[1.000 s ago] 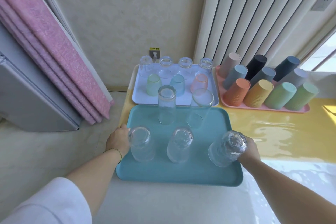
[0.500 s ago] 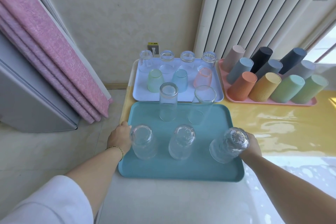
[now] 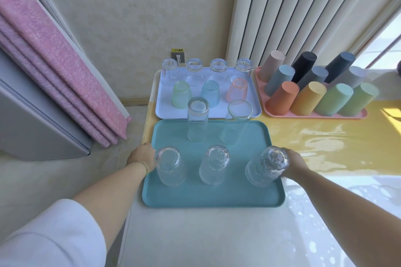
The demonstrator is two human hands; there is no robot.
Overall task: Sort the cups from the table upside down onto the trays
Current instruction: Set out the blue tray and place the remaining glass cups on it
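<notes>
The table fills the lower half of the frame, white near you and yellow toward the right edge. On it, in the centre, lies the teal tray, the biggest of the three trays. Behind it, toward the top of the frame, the white tray sits just beside it, and the pink tray is at the upper right, next to the white one. The pink tray carries ten coloured cups, all bottom up, in three rows. The white tray carries four clear glasses in the back row and three tinted cups in front of them, also bottom up. On the teal tray two tall smooth glasses stand in the back, and three textured glasses stand bottom up in the front row. Your left hand is at the left rim of the teal tray, touching the left textured glass. Your right hand is at the right rim, behind the right textured glass. The fingers of both hands are hidden by the glasses, so I cannot tell what they grasp.
</notes>
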